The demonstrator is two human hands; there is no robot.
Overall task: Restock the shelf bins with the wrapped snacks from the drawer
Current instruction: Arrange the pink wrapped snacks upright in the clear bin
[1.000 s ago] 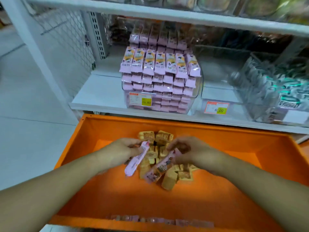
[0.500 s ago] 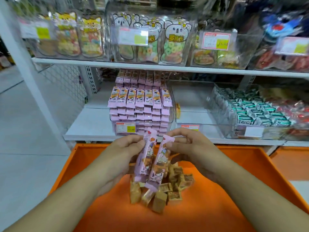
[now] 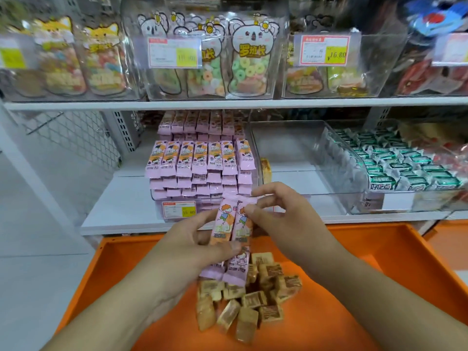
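Holding: two pink snack packets, upright and side by side, above the orange drawer.
Your left hand: fingers and thumb curled round the packets' middle.
Your right hand: pinches their top edge.
Drawer contents: a heap of brown wrapped cubes under your hands.
Shelf bin: clear, just behind the packets, stacked full of matching pink packets.
Neighbouring bin: clear, holding one brown snack at its left wall.
Far right: green-and-white wrapped snacks.

Upper right, a red-bordered price tag reads 16.80. The koala pouch shows 罗班长. The pink bin's tag reads 15.80. Green-white packets read 好吃点.
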